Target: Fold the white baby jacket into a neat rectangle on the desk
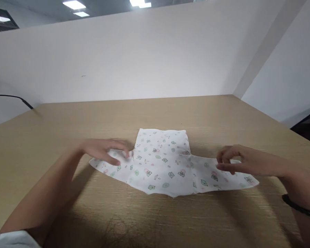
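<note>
A white cloth piece (162,162) with a green, pink and grey cartoon print lies on the wooden table. It has a squarish upper part and two long flaps that spread left and right. My left hand (105,150) hovers over the left flap, fingers apart, slightly blurred and holding nothing that I can see. Above the right flap is my right hand (234,160), its fingers curled with a gap between thumb and fingers. Whether its fingertips touch the cloth I cannot tell.
The wooden tabletop (113,119) ends at a white partition wall (134,62) behind, with another wall on the right. A black cable (23,100) reaches the table's left back edge. A dark object (308,124) sits at the right edge.
</note>
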Available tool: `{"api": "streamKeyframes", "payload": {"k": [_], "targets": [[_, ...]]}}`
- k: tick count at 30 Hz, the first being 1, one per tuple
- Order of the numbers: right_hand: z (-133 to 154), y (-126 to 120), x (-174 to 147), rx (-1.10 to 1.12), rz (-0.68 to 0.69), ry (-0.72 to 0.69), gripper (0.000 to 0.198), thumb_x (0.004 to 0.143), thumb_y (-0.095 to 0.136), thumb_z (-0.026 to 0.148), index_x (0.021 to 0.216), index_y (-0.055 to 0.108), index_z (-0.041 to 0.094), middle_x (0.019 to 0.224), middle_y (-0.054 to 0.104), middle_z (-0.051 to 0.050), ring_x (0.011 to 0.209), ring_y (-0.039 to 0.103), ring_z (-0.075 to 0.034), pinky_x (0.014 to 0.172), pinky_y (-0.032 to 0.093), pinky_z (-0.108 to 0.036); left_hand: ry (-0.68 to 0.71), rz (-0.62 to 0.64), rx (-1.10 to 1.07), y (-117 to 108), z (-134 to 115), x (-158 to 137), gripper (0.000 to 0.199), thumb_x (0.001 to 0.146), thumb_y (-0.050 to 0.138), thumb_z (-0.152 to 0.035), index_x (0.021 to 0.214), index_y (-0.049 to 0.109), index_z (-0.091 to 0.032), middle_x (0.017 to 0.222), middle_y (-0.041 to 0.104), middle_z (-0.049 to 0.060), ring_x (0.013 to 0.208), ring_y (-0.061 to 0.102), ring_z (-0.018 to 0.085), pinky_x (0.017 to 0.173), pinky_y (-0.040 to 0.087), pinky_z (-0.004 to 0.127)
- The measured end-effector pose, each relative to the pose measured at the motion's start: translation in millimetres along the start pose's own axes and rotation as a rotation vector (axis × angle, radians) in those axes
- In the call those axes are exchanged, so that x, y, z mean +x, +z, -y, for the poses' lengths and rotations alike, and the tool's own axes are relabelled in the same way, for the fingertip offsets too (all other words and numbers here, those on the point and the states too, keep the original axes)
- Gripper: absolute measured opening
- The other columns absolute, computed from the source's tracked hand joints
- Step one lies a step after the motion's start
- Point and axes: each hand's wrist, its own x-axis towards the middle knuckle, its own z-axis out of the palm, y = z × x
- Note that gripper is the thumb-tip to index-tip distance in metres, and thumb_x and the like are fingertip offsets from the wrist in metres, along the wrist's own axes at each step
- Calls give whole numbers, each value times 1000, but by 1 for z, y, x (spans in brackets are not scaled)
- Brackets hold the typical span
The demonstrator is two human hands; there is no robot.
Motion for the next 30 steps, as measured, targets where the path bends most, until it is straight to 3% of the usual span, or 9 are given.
{"api": "streamKeyframes", "payload": {"k": [1, 2, 4, 5, 9, 15, 22, 25, 30], "targets": [[10, 7, 5, 65, 183, -73, 51, 87, 51, 66, 61, 68, 26, 80, 71, -5, 71, 66, -19, 63, 54, -31, 42, -99, 28, 9, -8, 12, 48, 88, 60, -52, 134, 56, -40, 149, 47, -1, 138, 40, 30, 111, 37, 44], [20, 16, 10, 97, 194, -121, 50, 92, 45, 63, 70, 69, 26, 87, 72, -5, 81, 68, -21, 72, 56, -33, 62, -211, 52, 19, -16, 25, 58, 91, 55, -56, 145, 42, -41, 158, 34, -1, 145, 29, 30, 114, 33, 47], [37, 45, 19, 29, 30, -198, 49, 93, 41, 63, 96, 71, 24, 117, 69, -10, 113, 61, -28, 96, 50, -42, 79, -313, 114, 43, -28, 51, 71, 92, 49, -64, 154, 23, -41, 164, 12, -2, 151, 8, 33, 119, 21, 54], [44, 61, 22, -37, -34, -186, 55, 93, 40, 64, 114, 68, 22, 135, 59, -14, 128, 51, -31, 104, 44, -47, 95, -288, 146, 55, -31, 62, 75, 91, 47, -67, 155, 18, -40, 165, 7, -1, 151, 3, 34, 119, 16, 57], [57, 111, 23, -174, 50, -105, 76, 93, 30, 69, 151, 37, 19, 159, 29, -15, 146, 26, -35, 114, 29, -56, 128, -287, 246, 86, -30, 81, 76, 89, 43, -72, 154, 24, -37, 164, 11, 1, 150, 4, 34, 121, 9, 55], [48, 112, 20, -191, 135, -33, 80, 92, 25, 73, 157, 19, 25, 162, 21, -10, 148, 20, -34, 116, 24, -56, 58, -338, 271, 87, -25, 75, 76, 89, 42, -73, 154, 24, -38, 164, 8, 3, 150, 5, 36, 120, 10, 56], [63, 110, 15, -219, 106, -79, 68, 98, 21, 62, 156, 21, 26, 163, 13, -8, 150, 7, -35, 114, 19, -65, -35, -331, 281, 91, -31, 77, 74, 93, 34, -73, 155, 20, -36, 164, 8, 4, 150, 1, 35, 119, 8, 58], [72, 110, 15, -162, 186, -159, 68, 97, 23, 66, 156, 19, 32, 163, 15, -4, 150, 10, -32, 116, 17, -63, -58, -335, 266, 92, -32, 78, 73, 93, 33, -72, 155, 20, -36, 164, 9, 5, 151, 1, 33, 120, 8, 56], [59, 103, 22, -73, 263, -133, 71, 95, 27, 69, 156, 19, 34, 164, 13, -5, 150, 8, -31, 118, 11, -60, -49, -377, 183, 86, -22, 74, 68, 96, 32, -68, 154, 23, -34, 165, 7, 6, 150, 5, 34, 120, 9, 52]]}}
